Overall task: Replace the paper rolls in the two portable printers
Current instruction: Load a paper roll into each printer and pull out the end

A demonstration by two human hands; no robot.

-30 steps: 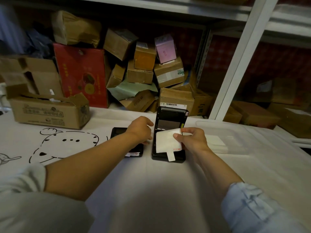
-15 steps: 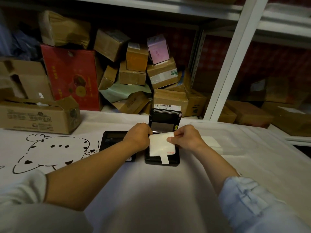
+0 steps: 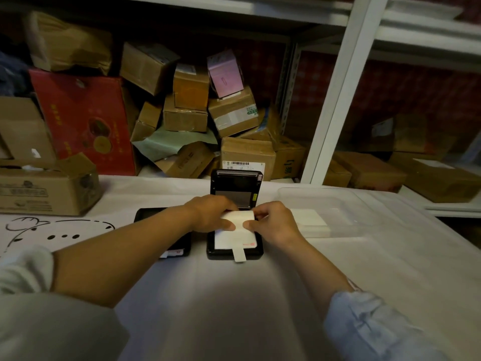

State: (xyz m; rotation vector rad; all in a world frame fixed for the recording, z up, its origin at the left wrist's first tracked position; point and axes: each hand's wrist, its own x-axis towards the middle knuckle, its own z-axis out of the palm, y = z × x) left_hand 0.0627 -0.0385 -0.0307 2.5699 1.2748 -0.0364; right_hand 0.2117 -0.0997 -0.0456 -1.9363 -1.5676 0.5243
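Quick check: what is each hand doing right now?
Left hand: closed, pinching the paper pack in the open printer.
Right hand: closed, pinching the same pack.

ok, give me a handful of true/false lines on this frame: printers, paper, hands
1. The right-hand printer has its lid up. True.
2. Both hands, left and right, pinch the white paper over that printer. True.
3. The left-hand printer is open too. False: it lies flat, closed.
4. The clear tray sits left of the printers. False: it is on their right.
5. A paper tab overhangs the open printer's near edge. True.
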